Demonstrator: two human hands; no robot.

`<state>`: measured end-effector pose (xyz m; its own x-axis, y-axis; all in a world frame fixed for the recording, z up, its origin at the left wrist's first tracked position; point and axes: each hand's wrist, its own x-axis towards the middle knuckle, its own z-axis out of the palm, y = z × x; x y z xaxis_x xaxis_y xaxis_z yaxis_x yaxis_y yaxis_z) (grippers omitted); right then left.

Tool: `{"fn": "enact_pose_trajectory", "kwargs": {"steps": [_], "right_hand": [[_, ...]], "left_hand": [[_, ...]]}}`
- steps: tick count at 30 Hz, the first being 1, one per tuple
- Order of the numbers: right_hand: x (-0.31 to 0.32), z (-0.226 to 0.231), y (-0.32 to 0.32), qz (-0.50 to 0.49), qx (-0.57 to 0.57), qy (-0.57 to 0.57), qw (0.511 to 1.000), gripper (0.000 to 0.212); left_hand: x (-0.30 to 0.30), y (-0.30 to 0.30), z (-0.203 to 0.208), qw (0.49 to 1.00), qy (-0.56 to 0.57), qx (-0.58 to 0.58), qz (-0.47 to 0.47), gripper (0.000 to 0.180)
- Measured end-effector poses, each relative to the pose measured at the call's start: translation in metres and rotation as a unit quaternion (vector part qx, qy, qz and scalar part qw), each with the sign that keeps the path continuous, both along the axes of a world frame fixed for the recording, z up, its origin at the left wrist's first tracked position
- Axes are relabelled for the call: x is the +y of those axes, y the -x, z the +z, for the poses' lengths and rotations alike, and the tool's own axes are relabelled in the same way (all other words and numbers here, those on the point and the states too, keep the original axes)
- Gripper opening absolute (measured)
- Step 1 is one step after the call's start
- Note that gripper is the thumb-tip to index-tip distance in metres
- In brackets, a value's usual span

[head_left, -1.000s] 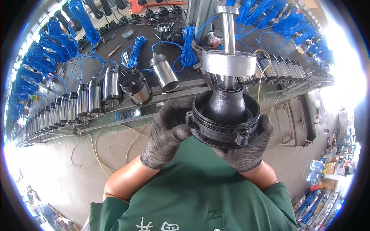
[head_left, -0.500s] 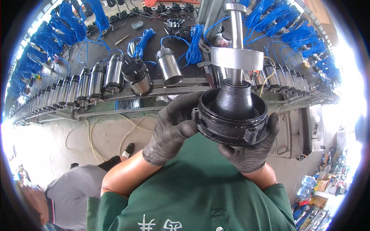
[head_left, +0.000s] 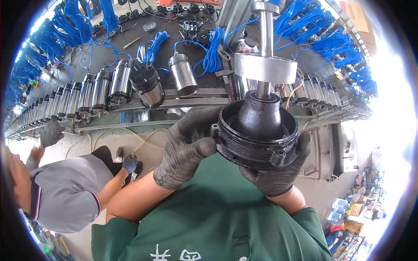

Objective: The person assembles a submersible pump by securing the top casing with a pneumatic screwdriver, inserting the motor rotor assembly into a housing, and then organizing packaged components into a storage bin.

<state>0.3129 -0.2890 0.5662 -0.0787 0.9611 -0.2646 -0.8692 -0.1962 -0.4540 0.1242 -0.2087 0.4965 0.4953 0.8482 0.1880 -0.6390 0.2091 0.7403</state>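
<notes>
In the head view, a black round housing (head_left: pixel 259 124) sits just off centre toward 3 o'clock, a silver shaft (head_left: pixel 266 37) with 1 wide collar (head_left: pixel 265 68) rising from its hub toward 12 o'clock. The gloved left hand (head_left: pixel 186 145), curled partway, grips its side at 9 o'clock, while the gloved right hand (head_left: pixel 276 174), half open, cups it from below at 5 o'clock. Toward 11 o'clock, a steel cylinder (head_left: pixel 183 75) and blue cables (head_left: pixel 212 56) lie on the dark bench (head_left: pixel 119 32), and a co-worker (head_left: pixel 67 191) bends at 8 o'clock.

black round housing (head_left: pixel 254 149) (steel shaft (head_left: pixel 266 37) rising from centre)
</notes>
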Motion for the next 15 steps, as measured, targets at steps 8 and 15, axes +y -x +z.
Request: {"fn": "enact_pose_trajectory", "kwargs": {"steps": [8, 15], "right_hand": [[0.005, -0.007, 0.000, 0.021, -0.045, -0.048, 0.998, 0.109], [0.008, 0.000, 0.004, 0.010, -0.039, -0.046, 0.998, 0.095]], "left_hand": [[0.004, 0.000, -0.001, 0.999, -0.008, 0.019, 0.040, 0.068], [0.002, 0.002, 0.001, 0.998, -0.003, 0.038, 0.047, 0.065]]}}
